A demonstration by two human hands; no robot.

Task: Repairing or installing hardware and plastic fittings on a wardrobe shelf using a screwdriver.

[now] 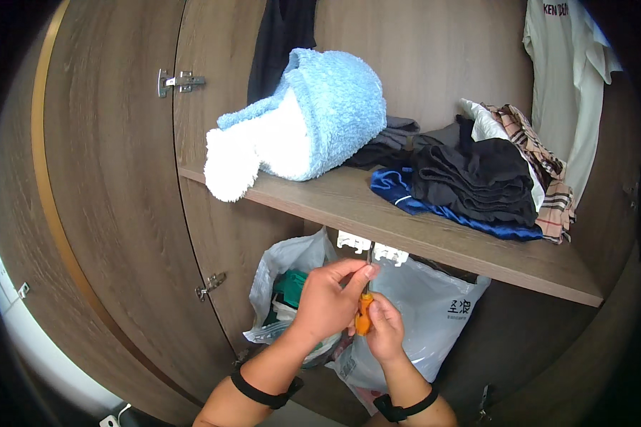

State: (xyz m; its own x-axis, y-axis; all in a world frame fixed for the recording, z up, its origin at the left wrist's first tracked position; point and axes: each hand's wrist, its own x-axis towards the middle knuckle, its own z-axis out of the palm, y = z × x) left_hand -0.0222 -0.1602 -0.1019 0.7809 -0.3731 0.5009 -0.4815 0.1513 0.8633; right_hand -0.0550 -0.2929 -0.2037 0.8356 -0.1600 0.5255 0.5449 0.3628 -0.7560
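In my right hand (386, 326), the fingers are closed around the orange handle of a screwdriver (364, 315), which points up toward the underside of a wooden shelf. My left hand (326, 297) pinches the screwdriver's thin shaft near its upper end; whether a screw is also between those fingertips I cannot tell. Just above the fingertips, two white plastic clip-like pieces, a left one (352, 242) and a right one (389, 254), sit under the shelf's front edge. The shaft's top reaches the gap between them.
The shelf (313, 203) bears a blue and white fluffy bundle (342, 114) and folded dark clothes (470, 178). Below stand a grey-white plastic bag (420, 313) and an open bag (292, 249) with green things. A cabinet door (107, 178) with hinges stands left. A pale shirt (566, 85) hangs right.
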